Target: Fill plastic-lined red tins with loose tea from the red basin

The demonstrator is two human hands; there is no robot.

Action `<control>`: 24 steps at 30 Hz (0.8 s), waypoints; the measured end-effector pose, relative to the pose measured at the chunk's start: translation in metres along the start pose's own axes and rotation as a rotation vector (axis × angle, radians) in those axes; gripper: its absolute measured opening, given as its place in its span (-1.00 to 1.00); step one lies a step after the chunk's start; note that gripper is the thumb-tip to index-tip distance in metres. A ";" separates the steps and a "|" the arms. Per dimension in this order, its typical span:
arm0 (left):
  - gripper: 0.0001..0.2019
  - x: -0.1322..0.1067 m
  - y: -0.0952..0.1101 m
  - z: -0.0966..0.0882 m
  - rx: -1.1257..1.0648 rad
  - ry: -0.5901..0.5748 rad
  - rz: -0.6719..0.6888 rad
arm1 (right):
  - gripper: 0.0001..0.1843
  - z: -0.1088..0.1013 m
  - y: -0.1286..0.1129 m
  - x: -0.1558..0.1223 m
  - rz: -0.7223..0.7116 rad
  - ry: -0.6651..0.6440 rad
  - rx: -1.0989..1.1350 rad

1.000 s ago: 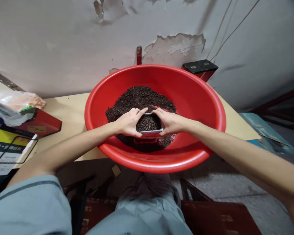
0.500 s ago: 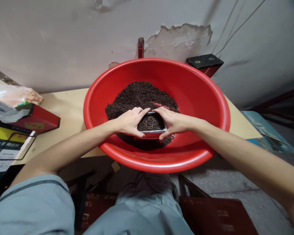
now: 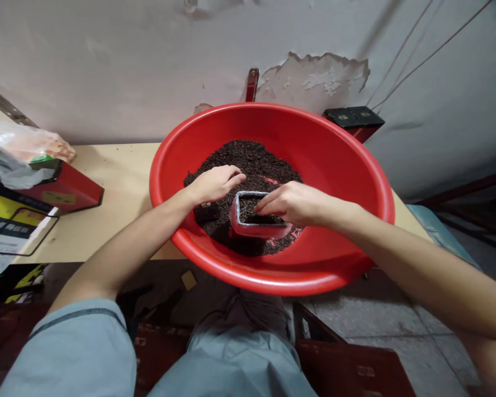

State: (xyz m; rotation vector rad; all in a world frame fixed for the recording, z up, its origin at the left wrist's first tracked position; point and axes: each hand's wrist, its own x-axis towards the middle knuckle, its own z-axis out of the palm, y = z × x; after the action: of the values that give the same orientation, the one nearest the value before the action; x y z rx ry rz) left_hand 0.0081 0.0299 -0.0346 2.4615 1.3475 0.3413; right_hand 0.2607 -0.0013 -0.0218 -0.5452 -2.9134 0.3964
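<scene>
A big red basin (image 3: 355, 165) sits on a beige table and holds a heap of dark loose granules (image 3: 252, 160). A small rectangular tin (image 3: 254, 227) with a silvery rim stands in the heap near the basin's front, with dark granules inside. My right hand (image 3: 291, 204) lies over the tin's right side, fingers curled on its rim and reaching into it. My left hand (image 3: 215, 184) rests palm down on the heap just left of the tin, fingers stretched and apart from it.
A red box (image 3: 62, 193), printed cartons (image 3: 8, 237) and a plastic bag (image 3: 20, 154) crowd the table's left end. A black-topped box (image 3: 353, 117) stands behind the basin against a peeling wall. The basin overhangs the table's front edge (image 3: 107, 256) above my lap.
My left hand has let go of the tin and moved left onto the heap. My right hand now covers the tin's right side, and the tin's contents sit lower.
</scene>
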 end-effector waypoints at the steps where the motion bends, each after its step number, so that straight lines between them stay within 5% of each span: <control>1: -0.49 0.000 0.001 -0.001 0.008 0.000 -0.011 | -0.56 -0.001 -0.001 -0.001 0.014 0.000 -0.018; 4: -0.49 0.000 0.004 -0.005 0.027 0.025 -0.053 | -0.62 0.007 -0.004 -0.001 0.057 0.018 -0.102; 7: -0.49 -0.001 0.005 -0.008 0.037 0.063 -0.100 | -0.01 0.028 -0.005 0.002 0.166 0.049 -0.192; 9: -0.49 -0.001 0.005 -0.009 0.030 0.073 -0.121 | 0.16 0.040 -0.005 0.005 0.233 0.014 -0.212; 24: -0.51 -0.002 0.007 -0.012 0.061 0.024 -0.176 | 0.06 0.028 -0.021 0.006 0.499 -0.027 -0.237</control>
State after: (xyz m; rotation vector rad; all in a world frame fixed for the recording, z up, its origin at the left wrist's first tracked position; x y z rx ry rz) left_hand 0.0088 0.0265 -0.0211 2.3714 1.5932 0.2920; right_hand 0.2428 -0.0248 -0.0418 -1.3189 -2.8365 0.1088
